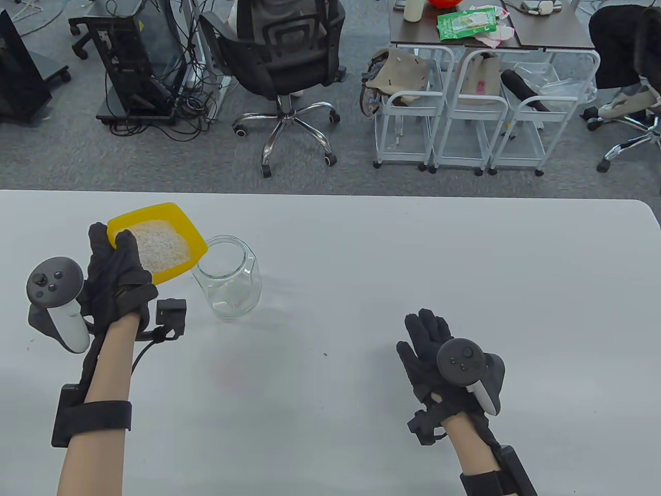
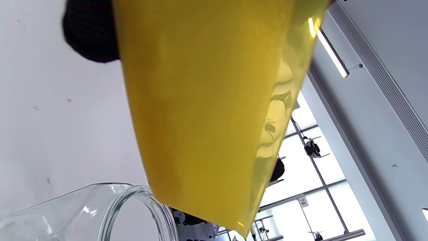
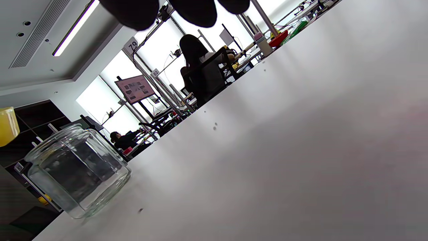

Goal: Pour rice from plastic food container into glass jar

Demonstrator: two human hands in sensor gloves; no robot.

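office | swivel chair (image 1: 281, 57); computer tower (image 1: 137, 57); rolling carts (image 1: 454, 111)

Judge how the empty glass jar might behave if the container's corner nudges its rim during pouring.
The glass jar looks empty, so probably light enough to slide on the smooth table. Its broad base likely resists tipping. The right hand isn't steadying it.

Glossy plastic container (image 1: 178, 223) — clear glass jar (image 1: 231, 281).

Grey carpet floor (image 1: 155, 160); black office chair (image 1: 281, 57); white wire carts (image 1: 459, 124) under brown desk (image 1: 547, 31); ceiling strip light (image 3: 75, 28); bright windows (image 3: 160, 50).
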